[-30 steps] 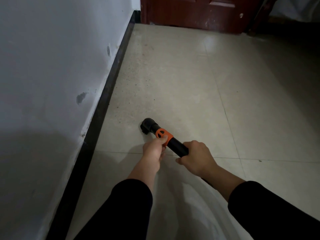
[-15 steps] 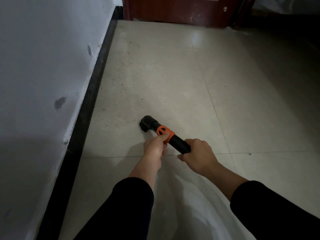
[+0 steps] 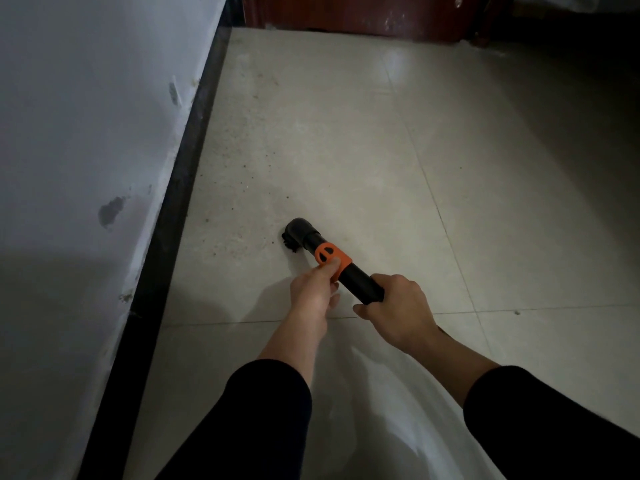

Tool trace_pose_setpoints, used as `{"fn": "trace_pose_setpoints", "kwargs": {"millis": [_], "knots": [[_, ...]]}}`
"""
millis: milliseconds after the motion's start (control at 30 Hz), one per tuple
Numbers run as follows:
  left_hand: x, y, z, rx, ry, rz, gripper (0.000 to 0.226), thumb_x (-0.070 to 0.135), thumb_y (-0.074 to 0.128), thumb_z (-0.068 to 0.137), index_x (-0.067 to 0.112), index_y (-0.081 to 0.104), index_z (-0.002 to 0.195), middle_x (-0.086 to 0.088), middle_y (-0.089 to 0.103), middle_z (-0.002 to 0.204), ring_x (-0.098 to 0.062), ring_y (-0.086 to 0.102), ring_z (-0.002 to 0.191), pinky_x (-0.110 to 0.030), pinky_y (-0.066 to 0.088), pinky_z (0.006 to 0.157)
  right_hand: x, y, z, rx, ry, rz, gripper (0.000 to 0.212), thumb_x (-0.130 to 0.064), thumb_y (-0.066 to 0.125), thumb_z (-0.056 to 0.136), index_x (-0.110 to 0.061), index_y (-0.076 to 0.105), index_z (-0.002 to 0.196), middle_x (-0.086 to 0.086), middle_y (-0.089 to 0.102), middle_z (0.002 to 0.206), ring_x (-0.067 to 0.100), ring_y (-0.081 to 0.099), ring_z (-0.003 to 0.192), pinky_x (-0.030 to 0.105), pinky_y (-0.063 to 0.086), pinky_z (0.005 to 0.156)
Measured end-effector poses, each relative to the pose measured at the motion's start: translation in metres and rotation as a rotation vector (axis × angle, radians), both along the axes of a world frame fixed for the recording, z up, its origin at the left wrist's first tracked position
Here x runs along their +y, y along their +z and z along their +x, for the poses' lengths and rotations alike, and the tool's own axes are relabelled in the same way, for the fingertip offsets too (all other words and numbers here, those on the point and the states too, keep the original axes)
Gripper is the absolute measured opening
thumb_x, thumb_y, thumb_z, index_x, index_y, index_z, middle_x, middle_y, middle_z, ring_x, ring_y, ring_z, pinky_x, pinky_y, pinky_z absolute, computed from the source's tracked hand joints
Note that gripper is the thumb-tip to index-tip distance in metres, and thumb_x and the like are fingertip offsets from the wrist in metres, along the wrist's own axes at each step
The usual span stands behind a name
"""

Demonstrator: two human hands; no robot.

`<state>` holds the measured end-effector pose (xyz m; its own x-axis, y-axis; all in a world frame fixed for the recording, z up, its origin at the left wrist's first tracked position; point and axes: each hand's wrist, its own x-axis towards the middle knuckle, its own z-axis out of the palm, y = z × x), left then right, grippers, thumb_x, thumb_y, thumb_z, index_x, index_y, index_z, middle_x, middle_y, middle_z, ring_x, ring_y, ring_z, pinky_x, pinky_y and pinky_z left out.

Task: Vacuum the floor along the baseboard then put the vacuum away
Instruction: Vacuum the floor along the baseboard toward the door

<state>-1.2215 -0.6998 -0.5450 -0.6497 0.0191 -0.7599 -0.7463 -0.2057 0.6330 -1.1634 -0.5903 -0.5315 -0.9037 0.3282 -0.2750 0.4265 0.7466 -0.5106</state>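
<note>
Head view, left hand (image 3: 311, 292) and right hand (image 3: 401, 313) grip vacuum (image 3: 358, 280), baseboard (image 3: 180, 188) beside, door (image 3: 346, 12) ahead

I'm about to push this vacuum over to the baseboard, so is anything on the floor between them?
Nothing visible does. Only floor tile with scattered dirt specks lies between the vacuum and the black baseboard.
</note>
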Motion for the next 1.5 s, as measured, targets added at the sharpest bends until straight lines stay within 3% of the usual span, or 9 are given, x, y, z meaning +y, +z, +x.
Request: {"fn": "trace_pose_setpoints", "kwargs": {"millis": [200, 500, 1000, 1133, 1300, 1400, 1500], "knots": [[-0.006, 0.000, -0.010, 0.002, -0.004, 0.014, 0.032, 0.030, 0.069, 0.088, 0.012, 0.064, 0.113, -0.007, 0.071, 0.105, -0.015, 0.067, 0.096, -0.024, 0.049, 0.065, -0.006, 0.004, -0.010, -0.009, -0.020, -0.084, 0.018, -0.023, 0.075, 0.076, -0.013, 0.065, 0.087, 0.000, 0.057, 0.064, 0.015, 0.053, 0.055, 0.023, 0.040, 0.051], [-0.021, -0.001, -0.013, 0.007, -0.019, 0.032, 0.032, 0.028, 0.069, 0.088, 0.010, 0.065, 0.114, -0.006, 0.072, 0.101, -0.013, 0.068, 0.093, -0.023, 0.047, 0.064, -0.013, 0.011, -0.013, -0.038, -0.014, -0.179, 0.015, -0.019, 0.078, 0.074, -0.011, 0.066, 0.081, -0.001, 0.051, 0.056, 0.013, 0.046, 0.047, 0.022, 0.033, 0.049], [-0.058, -0.002, -0.008, 0.010, 0.073, -0.011, 0.013, 0.027, 0.073, 0.084, 0.020, 0.062, 0.085, -0.006, 0.072, 0.096, -0.017, 0.067, 0.095, -0.036, 0.051, 0.094, -0.046, 0.008, -0.018, -0.048, 0.045, -0.258, 0.019, -0.018, 0.078, 0.074, -0.008, 0.068, 0.086, 0.003, 0.055, 0.061, 0.016, 0.050, 0.053, 0.025, 0.038, 0.054], [-0.063, -0.003, -0.008, 0.014, 0.099, -0.013, 0.014, 0.027, 0.074, 0.083, 0.019, 0.063, 0.087, -0.007, 0.072, 0.096, -0.019, 0.067, 0.097, -0.035, 0.052, 0.092, -0.052, 0.008, -0.019, -0.045, 0.061, -0.276, 0.018, -0.017, 0.077, 0.074, -0.007, 0.069, 0.087, 0.004, 0.057, 0.063, 0.016, 0.051, 0.055, 0.025, 0.039, 0.054], [-0.072, -0.003, -0.006, 0.004, 0.121, -0.014, 0.015, 0.025, 0.074, 0.083, 0.017, 0.065, 0.090, -0.006, 0.072, 0.098, -0.015, 0.066, 0.093, -0.039, 0.046, 0.102, -0.059, 0.007, -0.019, -0.054, 0.075, -0.302, 0.017, -0.014, 0.076, 0.074, -0.007, 0.069, 0.087, 0.004, 0.056, 0.064, 0.016, 0.050, 0.055, 0.024, 0.038, 0.053], [-0.077, -0.004, -0.004, 0.004, 0.152, -0.009, 0.028, 0.025, 0.074, 0.083, 0.012, 0.066, 0.106, -0.005, 0.072, 0.098, -0.013, 0.066, 0.089, -0.035, 0.049, 0.098, -0.064, 0.004, -0.019, -0.056, 0.084, -0.325, 0.016, -0.012, 0.076, 0.073, -0.006, 0.069, 0.086, 0.005, 0.056, 0.063, 0.016, 0.050, 0.055, 0.026, 0.039, 0.054], [-0.084, -0.007, -0.004, -0.003, 0.175, -0.021, 0.031, 0.027, 0.075, 0.082, 0.012, 0.065, 0.107, -0.004, 0.072, 0.093, -0.012, 0.066, 0.087, -0.033, 0.052, 0.092, -0.070, 0.001, -0.020, -0.050, 0.097, -0.331, 0.017, -0.013, 0.076, 0.071, -0.008, 0.070, 0.086, 0.008, 0.059, 0.065, 0.019, 0.053, 0.056, 0.029, 0.042, 0.056]]}}
